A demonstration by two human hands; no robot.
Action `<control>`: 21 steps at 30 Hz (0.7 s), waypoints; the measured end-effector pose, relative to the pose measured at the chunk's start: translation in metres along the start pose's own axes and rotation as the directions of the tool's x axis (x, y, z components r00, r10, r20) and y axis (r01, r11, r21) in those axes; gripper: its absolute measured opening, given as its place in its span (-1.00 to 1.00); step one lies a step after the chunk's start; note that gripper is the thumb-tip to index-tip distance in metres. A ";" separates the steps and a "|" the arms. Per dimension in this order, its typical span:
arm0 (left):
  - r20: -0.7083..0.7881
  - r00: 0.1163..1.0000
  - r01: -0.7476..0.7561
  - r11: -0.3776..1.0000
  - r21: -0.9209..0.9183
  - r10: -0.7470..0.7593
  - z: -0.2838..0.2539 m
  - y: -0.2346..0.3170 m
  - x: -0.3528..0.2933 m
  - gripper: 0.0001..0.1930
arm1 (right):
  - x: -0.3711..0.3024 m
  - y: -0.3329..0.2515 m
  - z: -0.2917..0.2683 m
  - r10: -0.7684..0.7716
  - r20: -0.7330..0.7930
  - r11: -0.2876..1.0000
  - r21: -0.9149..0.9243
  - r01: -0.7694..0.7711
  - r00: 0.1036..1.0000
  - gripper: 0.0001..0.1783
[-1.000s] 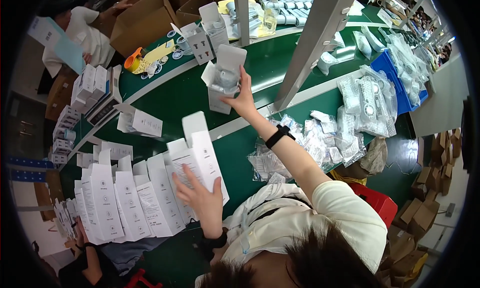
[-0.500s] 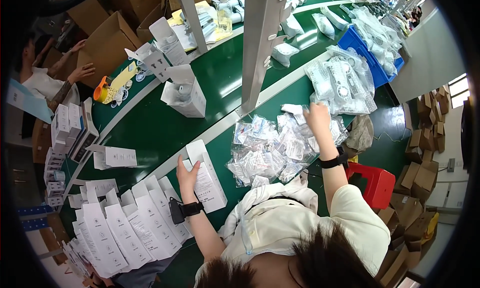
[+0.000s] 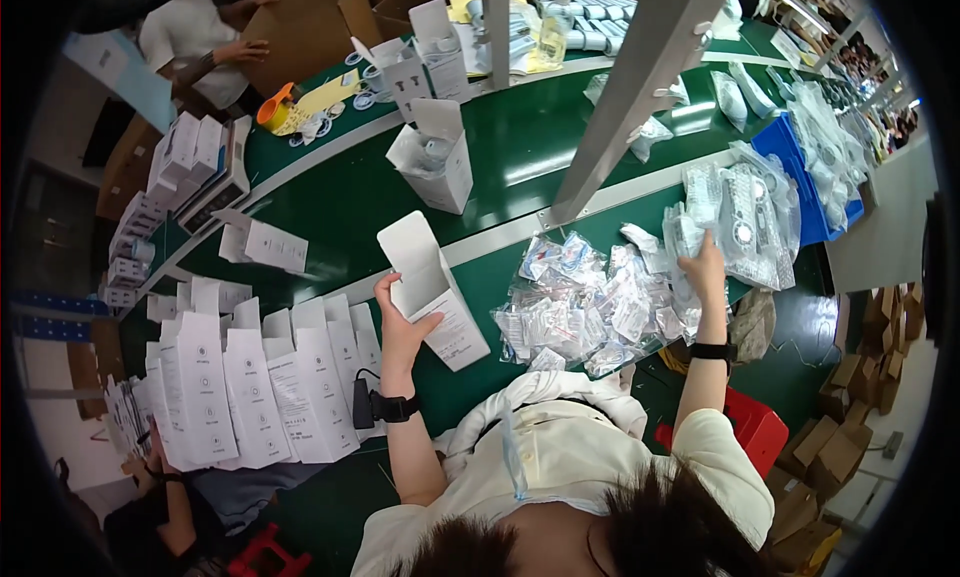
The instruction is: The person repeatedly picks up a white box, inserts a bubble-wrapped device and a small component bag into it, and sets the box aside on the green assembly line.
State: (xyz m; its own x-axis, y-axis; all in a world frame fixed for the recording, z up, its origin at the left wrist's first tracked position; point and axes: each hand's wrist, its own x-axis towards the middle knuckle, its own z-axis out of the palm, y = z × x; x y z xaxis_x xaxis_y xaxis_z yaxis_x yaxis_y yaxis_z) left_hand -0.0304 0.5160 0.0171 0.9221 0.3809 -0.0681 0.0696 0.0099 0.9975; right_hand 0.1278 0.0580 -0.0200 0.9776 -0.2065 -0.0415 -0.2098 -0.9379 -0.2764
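Note:
My left hand (image 3: 407, 327) is closed around a white carton (image 3: 455, 327), thumb on its printed front and fingers at its far left edge. The carton's top flap stands up and its mouth is open. Off to the right, my right hand (image 3: 704, 269) has its fingers closed on a bubble-wrapped packet (image 3: 684, 233) at the near left edge of a pile of clear bubble-wrap bags (image 3: 755, 217). Between my hands lies a heap of small clear plastic bags (image 3: 600, 302) with white and printed contents.
A row of open white cartons (image 3: 255, 387) stands at left. More cartons (image 3: 435, 162) sit on the green conveyor (image 3: 345, 202). A grey metal post (image 3: 630, 97) rises beyond the heap. A blue bin (image 3: 795, 167) holds bagged items. Another person (image 3: 190, 47) handles a brown box (image 3: 310, 32).
My right hand has moved from the edge of the small-bag heap to the bubble-wrapped packet. My left hand still holds the carton, now with its open mouth more in sight. The view has shifted.

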 end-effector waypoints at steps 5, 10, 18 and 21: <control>-0.056 0.990 -0.101 0.926 0.363 0.130 0.015 0.016 -0.007 -0.27 | -0.036 -0.084 -0.078 -0.272 0.278 0.221 0.950 -0.222 0.921 -0.05; -0.062 0.948 -0.255 0.864 0.435 0.311 0.034 -0.004 -0.015 -0.26 | -0.086 -0.213 -0.060 -0.497 0.062 -0.411 0.862 -0.298 0.865 -0.23; -0.255 0.878 -0.297 0.880 0.371 0.404 0.051 -0.022 -0.019 -0.24 | -0.143 -0.322 -0.001 -0.285 -0.276 -0.048 0.960 0.274 0.918 -0.06; -0.294 0.870 -0.273 0.883 0.381 0.396 0.060 -0.031 -0.018 -0.23 | -0.153 -0.326 0.025 -0.394 -0.453 0.221 0.798 0.561 0.800 -0.11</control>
State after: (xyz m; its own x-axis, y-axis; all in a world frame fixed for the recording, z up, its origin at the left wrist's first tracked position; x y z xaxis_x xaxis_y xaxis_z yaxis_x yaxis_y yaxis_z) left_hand -0.0262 0.4535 -0.0139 0.7178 0.6072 0.3408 -0.0458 -0.4472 0.8933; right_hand 0.0473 0.4024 0.0523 0.8562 0.0786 0.5106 0.5164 -0.1003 -0.8505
